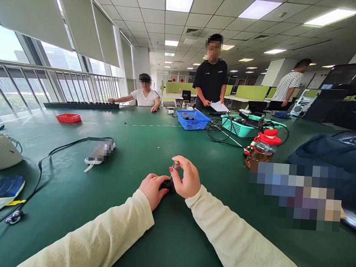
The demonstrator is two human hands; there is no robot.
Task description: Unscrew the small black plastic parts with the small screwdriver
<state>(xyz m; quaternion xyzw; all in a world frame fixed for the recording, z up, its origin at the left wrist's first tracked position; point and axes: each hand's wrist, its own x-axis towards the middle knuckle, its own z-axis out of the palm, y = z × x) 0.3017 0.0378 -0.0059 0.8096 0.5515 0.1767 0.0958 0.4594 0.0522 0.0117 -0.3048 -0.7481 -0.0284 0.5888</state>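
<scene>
On the dark green table [134,146], my left hand [153,189] is closed around a small black object [166,184]. Fingers cover much of that object, so its kind is not clear. My right hand [188,178] pinches a short, slim tool with a rounded tan top [176,164] between thumb and fingers. The tool stands roughly upright just above the black object. Whether its lower end touches the object is hidden by my thumb. Both hands are close together, wrists in cream sleeves.
Farther back are a red tray [68,118], a blue basket [192,120] and a green basket [242,128] with cables. A red-lidded bottle [262,149] and dark blue bag [331,156] lie right. A black strap [41,168] runs left. One person sits, two stand beyond.
</scene>
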